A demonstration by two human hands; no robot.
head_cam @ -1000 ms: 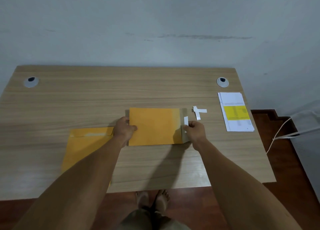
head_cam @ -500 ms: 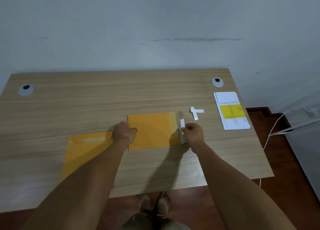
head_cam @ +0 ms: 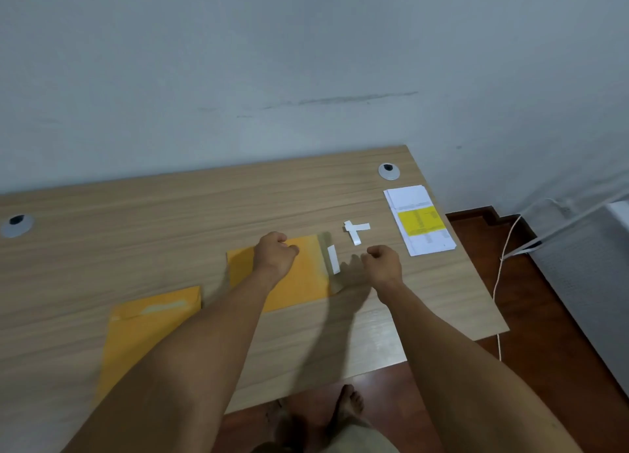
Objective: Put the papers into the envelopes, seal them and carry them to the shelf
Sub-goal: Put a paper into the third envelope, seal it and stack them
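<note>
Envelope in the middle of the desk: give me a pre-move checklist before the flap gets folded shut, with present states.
1. Middle envelope flat on the desk: ok.
2. Flap open at its right end: ok.
3. White strip off the flap: not ok, it lies on the flap.
4. Left hand on the envelope: ok.
5. Right hand free to fold the flap: cannot tell, fingers curled.
6. Papers inside: cannot tell; a paper stack lies on the desk.
</note>
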